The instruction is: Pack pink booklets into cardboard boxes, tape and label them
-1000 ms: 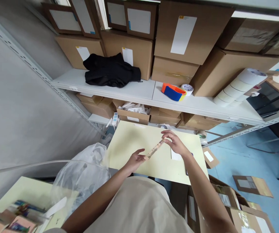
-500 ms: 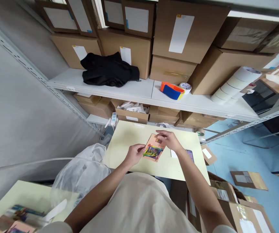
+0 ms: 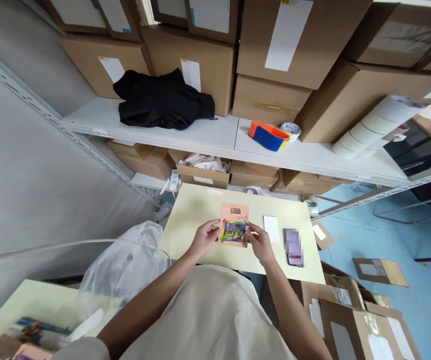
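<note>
Pink and flat, one packet point(image 3: 234, 225) is held over the middle of the pale yellow table point(image 3: 191, 212) in the head view. Its long axis runs near to far, almost straight; its printed face looks up at the wearer, colourful lettering at the far end and a rainbow-framed picture at the near end. Two hands have it: the left hand point(image 3: 204, 239) grips the left edge in a narrow pinch, and the right hand point(image 3: 260, 245) does likewise on the right edge. Right of the packet lie one white card point(image 3: 271, 229) and, farther right, one phone point(image 3: 293, 247). Left of the table bulges a clear plastic bag point(image 3: 125, 270). Beyond the far edge stands a grey shelf point(image 3: 221, 131), bearing one crumpled black garment point(image 3: 163, 102), one orange-and-blue band point(image 3: 268, 137) and, just beside that, a white tape roll point(image 3: 291, 130).
</note>
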`<control>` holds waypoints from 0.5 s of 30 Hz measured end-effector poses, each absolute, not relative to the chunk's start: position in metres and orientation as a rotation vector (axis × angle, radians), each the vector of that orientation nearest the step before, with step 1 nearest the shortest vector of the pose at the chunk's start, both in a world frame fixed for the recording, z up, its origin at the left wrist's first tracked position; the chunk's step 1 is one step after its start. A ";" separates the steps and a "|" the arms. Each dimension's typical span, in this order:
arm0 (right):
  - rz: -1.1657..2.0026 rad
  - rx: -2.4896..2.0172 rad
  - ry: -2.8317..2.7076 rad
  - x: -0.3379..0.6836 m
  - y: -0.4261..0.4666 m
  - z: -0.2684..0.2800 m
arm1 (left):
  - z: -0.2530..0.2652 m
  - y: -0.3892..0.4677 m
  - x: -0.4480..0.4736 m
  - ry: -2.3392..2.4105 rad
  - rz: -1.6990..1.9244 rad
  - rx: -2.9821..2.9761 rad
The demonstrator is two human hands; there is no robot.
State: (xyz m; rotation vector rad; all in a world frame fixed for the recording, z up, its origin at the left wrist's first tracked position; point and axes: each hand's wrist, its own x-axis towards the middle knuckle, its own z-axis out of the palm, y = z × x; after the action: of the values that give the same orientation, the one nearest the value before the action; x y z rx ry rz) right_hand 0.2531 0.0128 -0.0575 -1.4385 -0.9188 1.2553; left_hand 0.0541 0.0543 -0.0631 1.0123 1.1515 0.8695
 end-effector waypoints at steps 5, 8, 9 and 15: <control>1.231 -1.471 -0.927 0.240 0.032 -0.064 | -0.082 0.063 0.041 1.202 0.869 1.182; 1.245 -1.491 -0.980 0.220 0.055 -0.079 | -0.097 0.072 0.024 1.297 0.867 1.268; 1.256 -1.499 -0.989 0.212 0.065 -0.087 | -0.104 0.078 0.017 1.335 0.866 1.295; 1.300 -1.586 -1.000 0.144 0.143 -0.146 | -0.151 0.141 -0.036 1.585 0.754 1.352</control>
State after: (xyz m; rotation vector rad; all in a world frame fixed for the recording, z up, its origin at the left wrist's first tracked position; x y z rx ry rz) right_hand 0.1441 0.1435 -0.1457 -1.5861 -1.0003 1.3002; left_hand -0.0358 0.1415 -0.1515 1.3522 1.5849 0.7544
